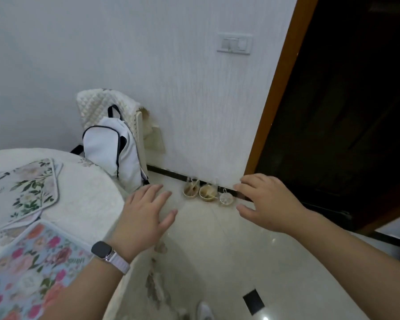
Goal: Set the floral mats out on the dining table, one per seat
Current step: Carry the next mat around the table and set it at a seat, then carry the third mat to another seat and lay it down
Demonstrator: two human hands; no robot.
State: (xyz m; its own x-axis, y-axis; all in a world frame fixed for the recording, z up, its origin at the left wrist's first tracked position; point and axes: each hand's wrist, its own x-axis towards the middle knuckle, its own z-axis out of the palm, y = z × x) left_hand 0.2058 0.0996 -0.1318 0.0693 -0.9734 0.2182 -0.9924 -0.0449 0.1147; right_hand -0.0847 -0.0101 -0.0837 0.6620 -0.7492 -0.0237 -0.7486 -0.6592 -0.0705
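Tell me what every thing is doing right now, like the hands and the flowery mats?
left hand: open, holding nothing.
right hand: open, holding nothing.
white floral mats: stacked flat on the table.
pink floral mat: flat on the table, near its edge.
backpack: upright on the chair.
two bowls: upright on the floor by the wall.
watch: worn, screen dark.

White backpack point(112, 150) on a quilted chair point(106, 105), 3 small bowls point(207, 192) by the skirting, wall switch point(234, 43), dark doorway point(344, 100)
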